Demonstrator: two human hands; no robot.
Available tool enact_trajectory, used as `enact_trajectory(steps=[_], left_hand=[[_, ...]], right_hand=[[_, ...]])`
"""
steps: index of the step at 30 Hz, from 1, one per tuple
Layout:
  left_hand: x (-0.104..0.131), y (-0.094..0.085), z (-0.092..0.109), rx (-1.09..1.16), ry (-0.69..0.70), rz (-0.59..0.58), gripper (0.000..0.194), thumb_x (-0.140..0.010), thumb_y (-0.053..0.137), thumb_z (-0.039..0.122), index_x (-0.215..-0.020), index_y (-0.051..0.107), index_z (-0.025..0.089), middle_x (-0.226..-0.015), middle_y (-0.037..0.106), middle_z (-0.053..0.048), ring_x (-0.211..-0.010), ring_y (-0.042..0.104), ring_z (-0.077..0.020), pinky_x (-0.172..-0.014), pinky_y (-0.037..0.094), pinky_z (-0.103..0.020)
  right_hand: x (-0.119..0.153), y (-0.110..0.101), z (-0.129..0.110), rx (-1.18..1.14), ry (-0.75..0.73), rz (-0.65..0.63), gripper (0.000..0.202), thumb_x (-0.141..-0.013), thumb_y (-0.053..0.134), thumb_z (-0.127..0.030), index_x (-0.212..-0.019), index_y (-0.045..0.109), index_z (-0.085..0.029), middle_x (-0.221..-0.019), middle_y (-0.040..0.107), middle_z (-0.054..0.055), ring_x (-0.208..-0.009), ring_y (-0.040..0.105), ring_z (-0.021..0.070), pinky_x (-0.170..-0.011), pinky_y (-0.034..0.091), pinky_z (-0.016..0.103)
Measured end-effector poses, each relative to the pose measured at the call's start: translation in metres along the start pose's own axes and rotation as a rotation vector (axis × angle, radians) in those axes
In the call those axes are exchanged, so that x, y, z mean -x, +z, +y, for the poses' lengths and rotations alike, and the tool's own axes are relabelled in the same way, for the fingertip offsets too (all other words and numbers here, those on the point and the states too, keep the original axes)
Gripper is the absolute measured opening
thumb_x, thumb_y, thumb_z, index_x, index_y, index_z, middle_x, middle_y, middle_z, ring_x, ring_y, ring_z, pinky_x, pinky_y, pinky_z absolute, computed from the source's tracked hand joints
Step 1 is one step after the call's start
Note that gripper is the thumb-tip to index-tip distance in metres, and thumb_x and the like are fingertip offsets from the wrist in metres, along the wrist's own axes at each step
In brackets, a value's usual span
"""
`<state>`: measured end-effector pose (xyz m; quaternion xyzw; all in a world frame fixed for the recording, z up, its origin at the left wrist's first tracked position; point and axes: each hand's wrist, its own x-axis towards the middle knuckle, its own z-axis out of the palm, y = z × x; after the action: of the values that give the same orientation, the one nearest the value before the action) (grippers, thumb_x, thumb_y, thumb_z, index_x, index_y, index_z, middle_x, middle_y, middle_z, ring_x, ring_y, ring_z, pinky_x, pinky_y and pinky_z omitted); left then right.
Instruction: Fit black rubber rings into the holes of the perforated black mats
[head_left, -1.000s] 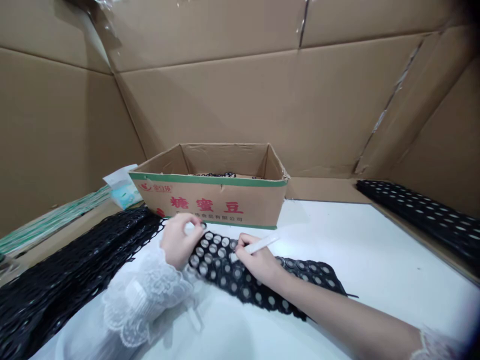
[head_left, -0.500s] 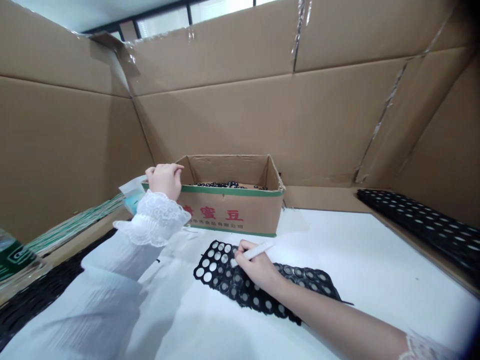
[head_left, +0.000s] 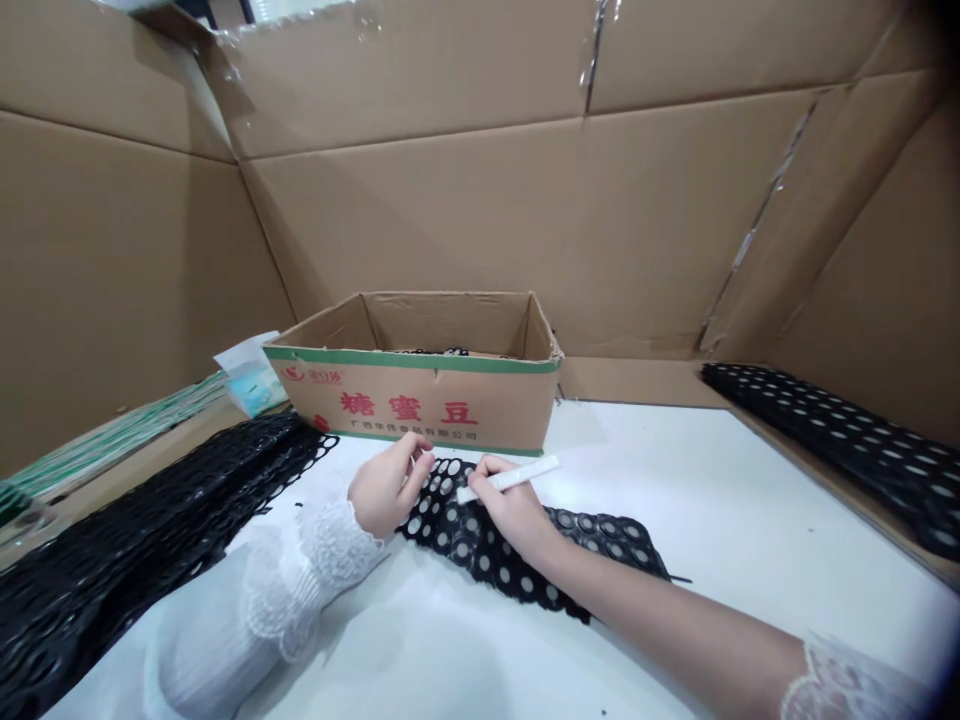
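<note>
Soft, fairly bright light falls on the white tabletop (head_left: 675, 470); the left sleeve (head_left: 217, 610) casts a faint grey shadow; a window (head_left: 289, 8) glows pale at upper left; the black perforated sheet (head_left: 487, 552) looks slightly smeared; wide-angle stretch bends the edges; the right border sinks into darkness.

Black perforated strip (head_left: 495, 560), flat on white tabletop (head_left: 637, 440), white stick (head_left: 529, 471) tilted over

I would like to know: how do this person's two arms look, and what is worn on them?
The left arm wears a loose, long white sleeve, which ends near the wrist in a ruffled lace cuff. The right forearm is bare up to a whitish lace edge near the picture's border. No gloves show.
</note>
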<state>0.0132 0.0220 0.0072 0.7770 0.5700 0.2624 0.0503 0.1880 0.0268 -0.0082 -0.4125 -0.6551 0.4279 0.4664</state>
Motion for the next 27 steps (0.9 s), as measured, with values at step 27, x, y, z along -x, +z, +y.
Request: enact_trajectory(steps=[27], left_hand=[[0.014, 0.011, 0.008, 0.525, 0.085, -0.278, 0.029, -0.085, 0.038, 0.038, -0.08, 0.053, 0.014, -0.068, 0.053, 0.0, -0.062, 0.046, -0.0119, -0.059, 0.039, -0.022]], right_hand=[[0.012, -0.003, -0.012, 0.323, -0.144, 0.093, 0.019, -0.085, 0.038, -0.029, -0.068, 0.038, -0.02, -0.073, 0.045, 0.0, -0.078, 0.044, 0.0161, -0.073, 0.035, 0.03]])
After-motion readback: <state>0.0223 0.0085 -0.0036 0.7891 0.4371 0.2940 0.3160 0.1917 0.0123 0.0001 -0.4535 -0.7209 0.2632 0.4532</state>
